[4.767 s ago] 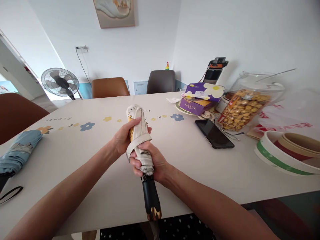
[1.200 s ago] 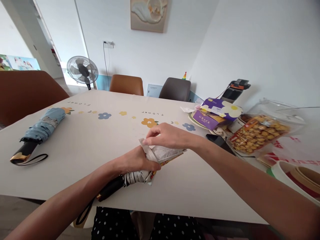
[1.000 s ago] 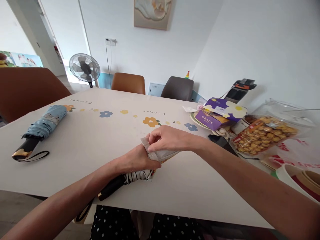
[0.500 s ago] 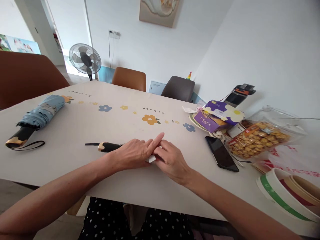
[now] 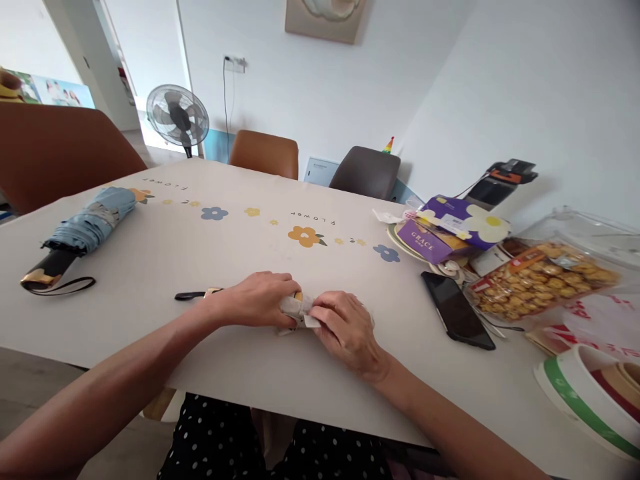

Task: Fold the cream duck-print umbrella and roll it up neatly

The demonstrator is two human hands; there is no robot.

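A folded white umbrella [image 5: 295, 307] lies across the table in front of me, mostly covered by my hands. Its handle's gold-coloured end and black wrist loop [image 5: 189, 296] stick out on the left. My left hand [image 5: 261, 299] wraps over the umbrella near the handle, thumb on the near side. Just to its right, my right hand [image 5: 346, 330] is closed on the umbrella's fabric, with a small white tab [image 5: 313, 321] showing by its fingertips. A second folded umbrella [image 5: 93, 223], light blue with a black and gold handle, rests at the left of the table.
Right of my hands lies a black phone [image 5: 457, 310]. Beyond it are a purple tissue box [image 5: 435, 240], a clear snack tub [image 5: 545, 280] and a white and green round container [image 5: 575, 393]. Chairs and a standing fan [image 5: 179, 117] stand behind the pale table [image 5: 150, 313].
My left index finger, stretched out over the right hand before, is now curled round the umbrella. The hands have moved slightly apart, and more white fabric shows between them. The view has shifted a little.
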